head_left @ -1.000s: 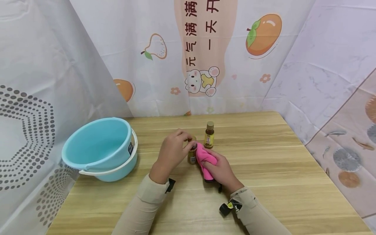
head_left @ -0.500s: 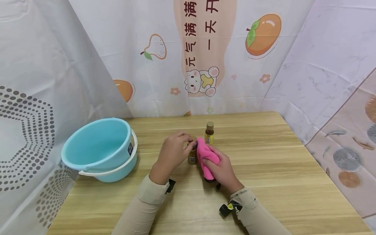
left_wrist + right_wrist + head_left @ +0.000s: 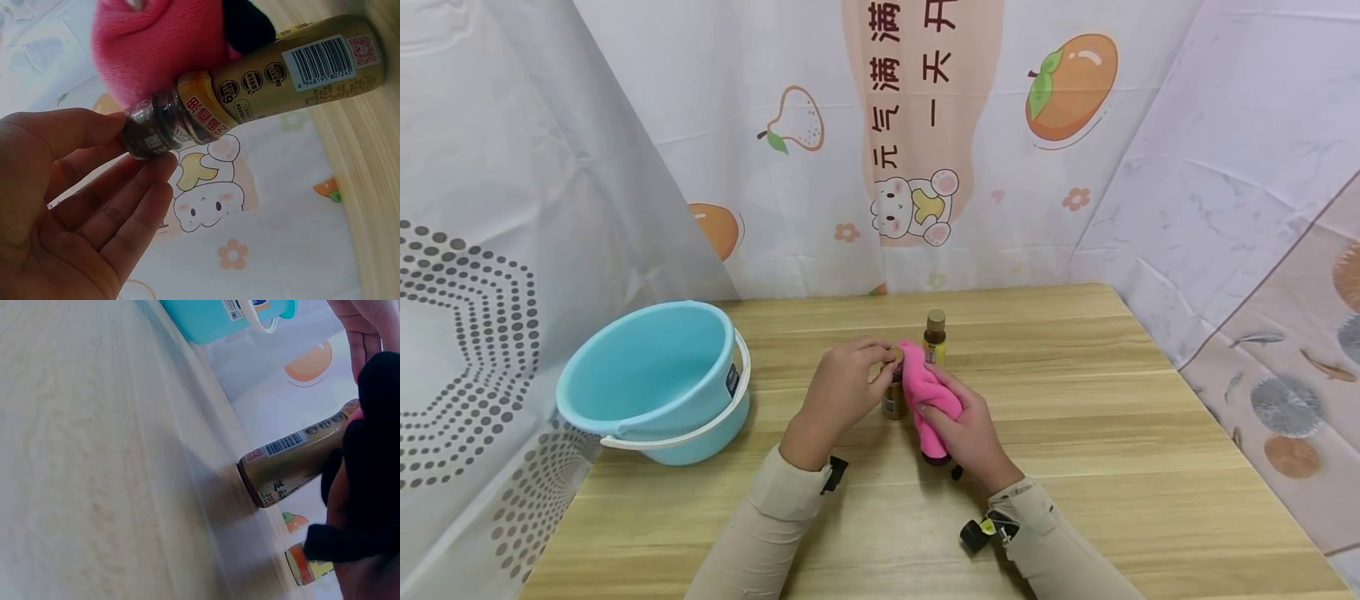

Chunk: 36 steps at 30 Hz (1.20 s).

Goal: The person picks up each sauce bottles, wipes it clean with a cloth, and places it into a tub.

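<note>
My left hand point(image 3: 844, 385) pinches the dark cap of a gold-labelled sesame oil bottle point(image 3: 287, 81), which stands upright on the table. In the left wrist view the thumb and fingertips meet at the cap. My right hand point(image 3: 964, 427) grips a bunched, fuzzy pink cloth point(image 3: 919, 379) with a black part at its lower end. The cloth lies against the bottle's right side, near the neck. Black fabric point(image 3: 381, 456) hides much of the right hand in the right wrist view. Just behind the cloth stands a second, yellow-labelled bottle point(image 3: 936, 340), its lower part covered.
On the left side of the wooden table point(image 3: 1112, 450) stands a light blue bucket point(image 3: 647, 367) with a white handle, partly tilted in view. A printed curtain point(image 3: 820, 192) hangs along the table's back edge.
My right hand has slid the pink cloth slightly up and away along the bottle, so it covers more of the second bottle. The left hand stays at the cap.
</note>
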Motion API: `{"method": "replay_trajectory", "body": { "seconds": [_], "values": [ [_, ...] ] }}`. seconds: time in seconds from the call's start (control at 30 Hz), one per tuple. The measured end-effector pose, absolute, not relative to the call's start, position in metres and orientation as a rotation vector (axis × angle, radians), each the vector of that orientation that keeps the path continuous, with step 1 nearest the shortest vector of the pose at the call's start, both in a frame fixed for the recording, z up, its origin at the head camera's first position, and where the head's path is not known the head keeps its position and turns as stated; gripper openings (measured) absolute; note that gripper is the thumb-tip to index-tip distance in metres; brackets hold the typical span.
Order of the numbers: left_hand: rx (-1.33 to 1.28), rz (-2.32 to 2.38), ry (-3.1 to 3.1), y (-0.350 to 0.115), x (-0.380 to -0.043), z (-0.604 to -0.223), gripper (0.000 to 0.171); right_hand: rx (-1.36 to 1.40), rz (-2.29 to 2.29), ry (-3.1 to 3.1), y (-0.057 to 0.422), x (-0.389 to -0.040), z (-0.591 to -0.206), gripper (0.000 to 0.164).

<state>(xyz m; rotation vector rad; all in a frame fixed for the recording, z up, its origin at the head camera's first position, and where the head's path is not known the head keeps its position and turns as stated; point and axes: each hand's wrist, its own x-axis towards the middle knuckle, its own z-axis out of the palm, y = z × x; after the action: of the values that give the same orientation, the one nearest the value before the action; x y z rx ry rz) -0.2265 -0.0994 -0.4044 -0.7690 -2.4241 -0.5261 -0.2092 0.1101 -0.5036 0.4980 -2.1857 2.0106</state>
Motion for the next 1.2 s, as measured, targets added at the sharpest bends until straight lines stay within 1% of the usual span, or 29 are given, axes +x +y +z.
{"method": "replay_trajectory", "body": {
  "seconds": [0.37,0.6,0.87,0.97,1.2],
  "values": [
    [-0.754,-0.510,-2.462,-0.1007,-0.2247,-0.4047,0.009,0.307,2.009,-2.393,0.1071,-0.2086,-0.5066,0.054],
    [-0.741,-0.524,-2.470,-0.0993,-0.2237,-0.4039,0.010,0.222,1.957,-2.496,0.1085,-0.2115,-0.5100,0.050],
    [-0.695,-0.523,-2.459,-0.0988,-0.2237,-0.4070,0.014,0.215,1.883,-2.536,0.1078,-0.2122,-0.5084,0.047],
    [-0.678,-0.537,-2.437,-0.0981,-0.2241,-0.4081,0.016,0.206,1.891,-2.540,0.1077,-0.2116,-0.5071,0.048],
    [-0.712,-0.545,-2.418,-0.0960,-0.2248,-0.4086,0.012,0.195,1.907,-2.524,0.1087,-0.2121,-0.5088,0.052]
  ]
}}
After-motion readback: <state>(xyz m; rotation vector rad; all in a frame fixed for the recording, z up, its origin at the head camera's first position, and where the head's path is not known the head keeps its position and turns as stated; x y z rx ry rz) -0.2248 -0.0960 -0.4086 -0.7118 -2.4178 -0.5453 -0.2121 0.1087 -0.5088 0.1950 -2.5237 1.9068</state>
